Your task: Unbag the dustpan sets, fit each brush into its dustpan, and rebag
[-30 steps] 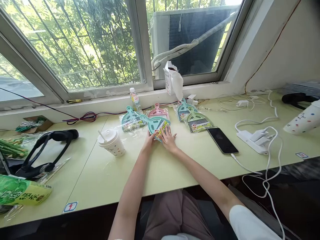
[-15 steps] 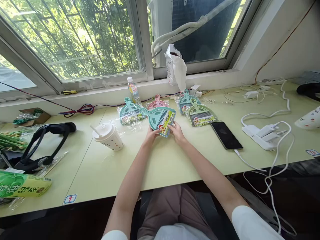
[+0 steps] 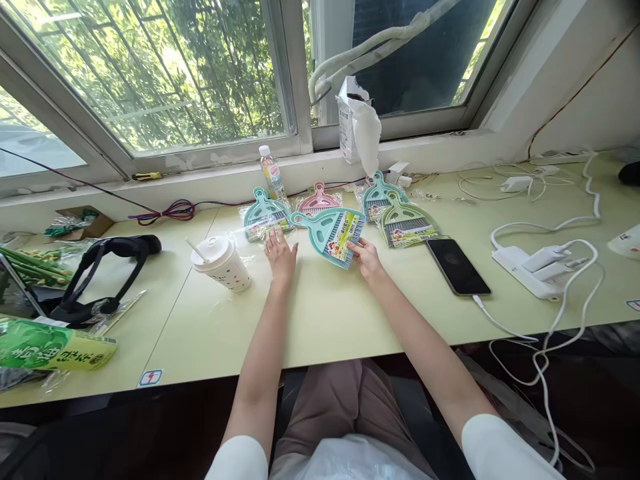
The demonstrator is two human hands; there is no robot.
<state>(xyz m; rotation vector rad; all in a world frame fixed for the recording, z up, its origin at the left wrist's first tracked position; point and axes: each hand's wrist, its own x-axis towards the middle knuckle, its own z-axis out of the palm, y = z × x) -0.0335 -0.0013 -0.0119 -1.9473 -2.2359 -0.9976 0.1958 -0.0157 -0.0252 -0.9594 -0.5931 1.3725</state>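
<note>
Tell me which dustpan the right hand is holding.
The teal dustpan in front of a pink one; the right hand grips its lower right edge, touching no other dustpan.

Looks like some sort of office or workroom tbh, going by the long pale-green desk (image 3: 320,320) under sliding windows (image 3: 299,80), numbered sticker (image 3: 151,378) near its edge, loaded power strip (image 3: 527,273), plugged-in phone (image 3: 457,267).
</note>
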